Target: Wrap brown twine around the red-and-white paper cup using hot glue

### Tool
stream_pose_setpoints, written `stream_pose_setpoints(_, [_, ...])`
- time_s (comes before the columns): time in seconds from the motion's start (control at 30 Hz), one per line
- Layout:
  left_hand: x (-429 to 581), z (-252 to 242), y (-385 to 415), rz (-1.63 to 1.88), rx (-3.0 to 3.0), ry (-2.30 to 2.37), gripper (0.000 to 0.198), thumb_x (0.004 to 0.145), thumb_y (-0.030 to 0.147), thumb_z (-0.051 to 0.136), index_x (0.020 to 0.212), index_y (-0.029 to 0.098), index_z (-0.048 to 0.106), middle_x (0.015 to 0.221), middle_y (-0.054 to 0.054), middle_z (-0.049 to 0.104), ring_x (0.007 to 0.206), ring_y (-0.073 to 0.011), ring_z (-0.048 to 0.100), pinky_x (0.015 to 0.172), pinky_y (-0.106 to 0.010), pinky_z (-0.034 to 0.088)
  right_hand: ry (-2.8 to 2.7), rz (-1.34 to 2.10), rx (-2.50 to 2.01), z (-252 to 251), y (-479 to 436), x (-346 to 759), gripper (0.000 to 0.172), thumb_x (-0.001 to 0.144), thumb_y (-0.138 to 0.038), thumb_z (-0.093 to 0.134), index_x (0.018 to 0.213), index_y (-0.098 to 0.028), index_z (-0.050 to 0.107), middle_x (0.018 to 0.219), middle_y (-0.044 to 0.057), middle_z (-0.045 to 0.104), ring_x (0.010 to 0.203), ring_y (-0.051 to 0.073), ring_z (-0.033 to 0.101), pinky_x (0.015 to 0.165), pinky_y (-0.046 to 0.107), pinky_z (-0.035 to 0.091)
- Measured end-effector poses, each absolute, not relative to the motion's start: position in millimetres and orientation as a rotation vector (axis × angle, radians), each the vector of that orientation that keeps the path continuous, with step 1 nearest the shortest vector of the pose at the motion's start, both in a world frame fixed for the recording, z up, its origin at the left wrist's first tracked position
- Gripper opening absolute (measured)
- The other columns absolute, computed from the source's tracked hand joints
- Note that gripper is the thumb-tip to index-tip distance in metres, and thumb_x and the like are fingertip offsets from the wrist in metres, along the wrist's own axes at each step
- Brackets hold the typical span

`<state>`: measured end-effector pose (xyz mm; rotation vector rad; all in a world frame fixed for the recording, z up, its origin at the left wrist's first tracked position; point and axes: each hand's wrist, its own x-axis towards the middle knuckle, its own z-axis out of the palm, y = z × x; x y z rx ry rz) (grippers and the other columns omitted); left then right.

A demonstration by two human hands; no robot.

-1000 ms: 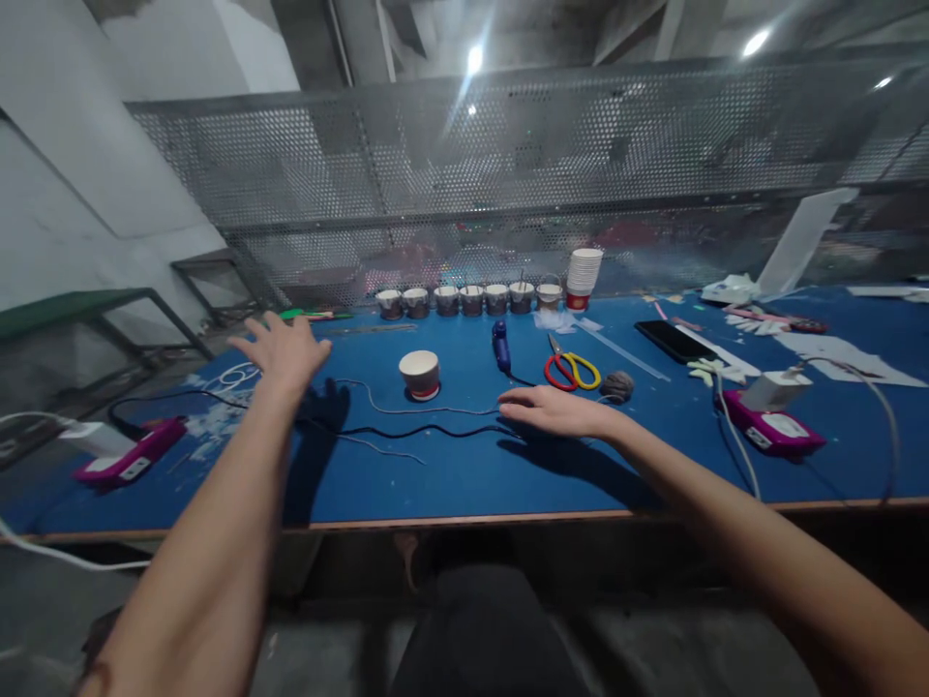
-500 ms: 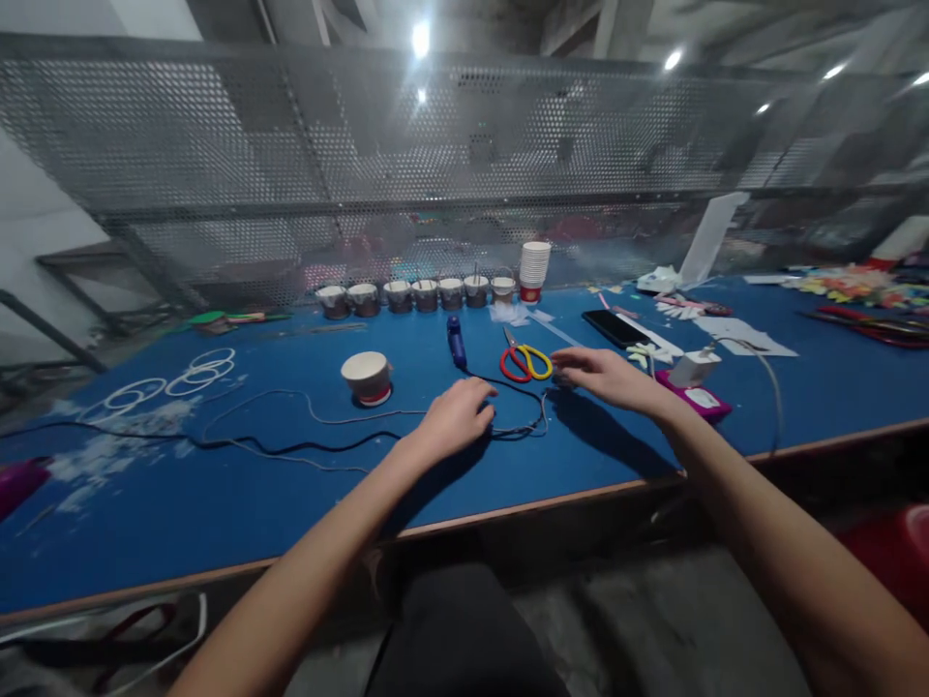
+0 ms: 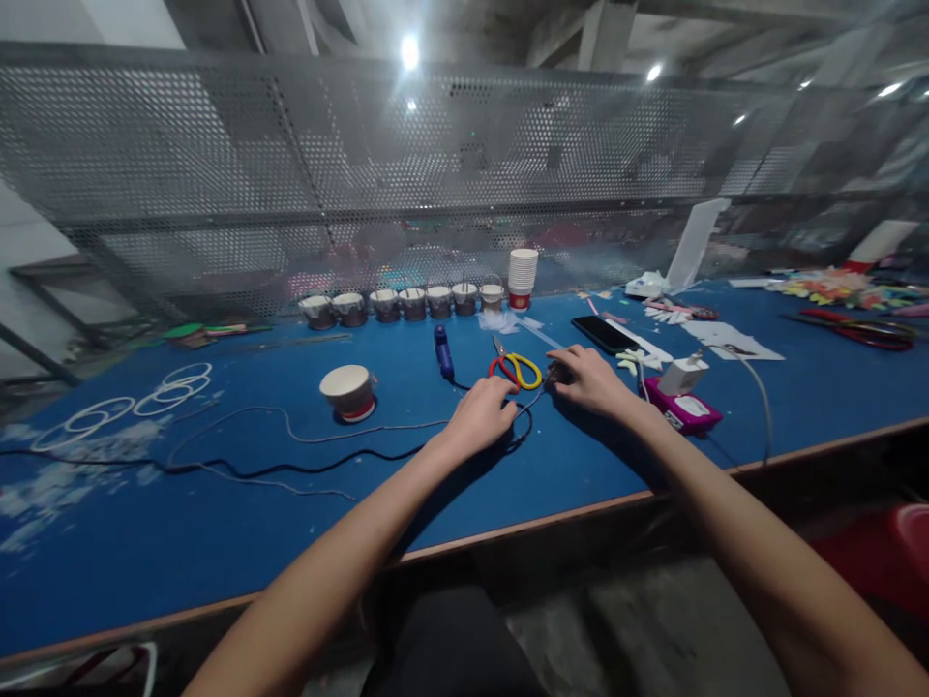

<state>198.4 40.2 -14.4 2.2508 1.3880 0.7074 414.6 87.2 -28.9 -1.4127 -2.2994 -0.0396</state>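
Note:
My right hand [image 3: 589, 379] is closed, thumb and fingers pinched on the thin grey cord [image 3: 535, 399] to the right of the scissors. Palm down, my left hand [image 3: 483, 416] hovers low at the cord, thumb and fingers apart; what lies beneath it is hidden. Scissors [image 3: 524, 370] with one red and one yellow handle lie just beyond my left fingertips, blades pointing away. Behind my left hand is a blue glue-gun-like tool [image 3: 443, 352], its black cable [image 3: 290, 471] running left. A paper cup [image 3: 348, 392] with a red base stands to the left.
Several wrapped cups [image 3: 412, 303] line the back beside a stack of paper cups [image 3: 523, 279]. On the right lie a black phone [image 3: 604, 334] and a purple power block [image 3: 682, 407] with a white plug [image 3: 683, 374]. White rings [image 3: 174, 389] lie at left. A mesh panel [image 3: 435, 165] borders the table.
My right hand has closed at the grey cord, and my left hand has shifted right toward it. The cord between them looks straighter. The view has shifted slightly.

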Motion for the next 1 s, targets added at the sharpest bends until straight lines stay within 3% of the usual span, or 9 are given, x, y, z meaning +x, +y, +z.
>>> stream_pose_setpoints(0.17, [210.7,-16.8,40.7,0.896,1.917,1.281,0.048,0.074,0.008,0.058,0.122,0.013,0.052,0.124,-0.013,0.059,0.108,-0.0209,0.059,0.095,-0.034,0.046,-2.285,0.118,-1.067,-16.9,52.7,394.1,0.058,0.071,-0.015,0.057,0.127,-0.021,0.045,0.110,0.010,0.053,0.098,0.026,0.057,0.086,0.041,0.048])
stream_pose_setpoints(0.3, [208.8,-19.1,30.5,0.863,1.626,1.198,0.042,0.075,0.013,0.057,0.117,0.010,0.053,0.079,-0.004,0.067,0.056,-0.0110,0.060,0.056,-0.024,0.051,-2.345,0.177,-0.923,-7.5,32.4,378.9,0.044,0.070,-0.012,0.057,0.114,-0.018,0.051,0.111,0.013,0.054,0.104,0.027,0.054,0.088,0.043,0.047])
stream_pose_setpoints(0.4, [192.4,-14.0,20.2,0.842,1.480,1.168,0.022,0.073,0.021,0.061,0.090,0.010,0.066,0.047,0.007,0.047,0.036,-0.0067,0.040,0.038,-0.019,0.036,-2.373,0.172,-0.991,-5.0,28.5,377.5,0.040,0.072,-0.015,0.061,0.112,-0.017,0.056,0.108,0.013,0.060,0.102,0.029,0.055,0.087,0.045,0.047])
stream_pose_setpoints(0.47, [173.9,-6.6,15.2,0.867,1.412,1.155,0.019,0.072,0.029,0.064,0.075,0.011,0.067,0.043,0.009,0.037,0.035,-0.0051,0.033,0.035,-0.018,0.030,-2.370,0.228,-1.058,-5.9,29.6,381.6,0.040,0.075,-0.020,0.063,0.115,-0.019,0.057,0.106,0.011,0.064,0.098,0.028,0.058,0.085,0.044,0.049])
stream_pose_setpoints(0.6, [136.6,8.2,14.0,0.985,1.302,1.158,0.018,0.071,0.031,0.064,0.075,0.013,0.065,0.043,0.012,0.031,0.035,-0.0026,0.026,0.036,-0.016,0.029,-2.330,0.423,-1.074,-9.5,32.7,389.2,0.039,0.078,-0.027,0.066,0.116,-0.022,0.058,0.112,0.009,0.065,0.103,0.026,0.061,0.088,0.043,0.049])
stream_pose_setpoints(0.7, [132.3,8.5,16.5,1.082,1.248,1.166,0.019,0.067,0.021,0.065,0.084,0.014,0.062,0.059,0.005,0.053,0.040,-0.0027,0.039,0.042,-0.017,0.038,-2.319,0.440,-1.004,-9.3,30.4,381.8,0.042,0.078,-0.026,0.066,0.119,-0.022,0.057,0.115,0.009,0.064,0.105,0.026,0.061,0.090,0.043,0.049])
stream_pose_setpoints(0.8, [152.9,-1.2,14.3,1.029,1.172,1.030,0.045,0.058,0.008,0.065,0.101,0.019,0.058,0.090,-0.002,0.064,0.055,-0.0082,0.057,0.048,-0.021,0.047,-2.320,0.399,-0.819,-4.0,23.2,365.7,0.046,0.078,-0.023,0.065,0.123,-0.019,0.055,0.117,0.011,0.063,0.108,0.026,0.060,0.093,0.044,0.048])
stream_pose_setpoints(0.9, [174.3,-10.3,7.6,0.827,1.124,0.823,0.038,0.059,0.009,0.066,0.095,0.018,0.058,0.074,0.001,0.062,0.052,-0.0097,0.057,0.046,-0.021,0.045,-2.320,0.380,-0.680,3.9,17.0,356.8,0.046,0.080,-0.021,0.064,0.125,-0.020,0.054,0.120,0.011,0.062,0.110,0.024,0.059,0.095,0.042,0.047])
stream_pose_setpoints(1.0, [171.3,-10.5,1.9,0.733,1.112,0.824,0.015,0.066,0.019,0.067,0.078,0.013,0.061,0.048,0.007,0.045,0.036,-0.0041,0.038,0.036,-0.016,0.030,-2.316,0.413,-0.736,9.2,17.3,363.9,0.047,0.080,-0.023,0.065,0.125,-0.021,0.055,0.123,0.010,0.061,0.113,0.024,0.057,0.098,0.043,0.045])
